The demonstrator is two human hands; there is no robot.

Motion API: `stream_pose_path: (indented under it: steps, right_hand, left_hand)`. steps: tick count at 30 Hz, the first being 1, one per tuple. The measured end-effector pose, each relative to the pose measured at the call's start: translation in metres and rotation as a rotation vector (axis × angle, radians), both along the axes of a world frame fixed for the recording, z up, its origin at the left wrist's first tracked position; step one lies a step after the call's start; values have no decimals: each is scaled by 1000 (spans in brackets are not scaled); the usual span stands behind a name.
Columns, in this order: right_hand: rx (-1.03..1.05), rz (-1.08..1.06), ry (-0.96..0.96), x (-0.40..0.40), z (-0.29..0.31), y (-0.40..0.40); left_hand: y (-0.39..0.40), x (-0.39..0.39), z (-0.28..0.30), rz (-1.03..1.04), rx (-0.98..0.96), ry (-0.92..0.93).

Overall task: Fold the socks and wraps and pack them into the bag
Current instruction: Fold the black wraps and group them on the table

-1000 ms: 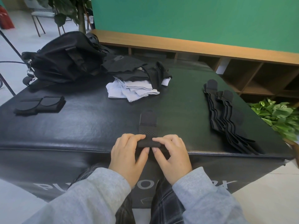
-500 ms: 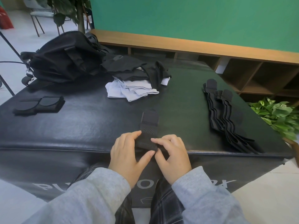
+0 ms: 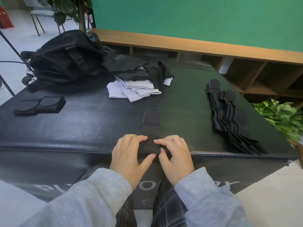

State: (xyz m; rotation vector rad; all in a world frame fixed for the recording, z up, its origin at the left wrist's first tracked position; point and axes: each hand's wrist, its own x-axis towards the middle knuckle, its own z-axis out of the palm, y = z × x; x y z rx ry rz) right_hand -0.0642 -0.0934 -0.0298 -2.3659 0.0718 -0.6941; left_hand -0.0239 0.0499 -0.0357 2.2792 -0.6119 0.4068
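Note:
A black wrap (image 3: 151,123) lies at the near edge of the black padded table (image 3: 82,128), its near end rolled up. My left hand (image 3: 129,154) and my right hand (image 3: 176,155) both pinch that rolled end between fingers and thumb. The flat strap end with a velcro patch stretches away from me. Several unfolded black wraps (image 3: 229,115) lie in a pile to the right. A heap of white socks (image 3: 132,90) and black socks (image 3: 139,69) sits mid-table. The black bag (image 3: 64,58) stands at the far left. A folded black wrap (image 3: 39,105) lies at the left.
A wooden shelf unit (image 3: 246,68) runs behind the table under a green wall. A leafy plant (image 3: 282,117) stands at the right corner. Chairs and a potted tree (image 3: 78,12) stand at the far left.
Both hands have rolled the wrap a little further away from me; the flat part showing beyond my fingers is slightly shorter.

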Motion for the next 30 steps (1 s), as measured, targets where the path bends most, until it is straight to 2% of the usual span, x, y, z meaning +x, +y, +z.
stream_pose_path:
  steps: [4,30]
  right_hand:
    - [-3,-2,-9,0,-1,0]
    - [-2,3,-18,1,0,0]
  left_hand:
    - [-1,1,-2,12,-11,-44]
    - [1,3,-2,4,-18,-23]
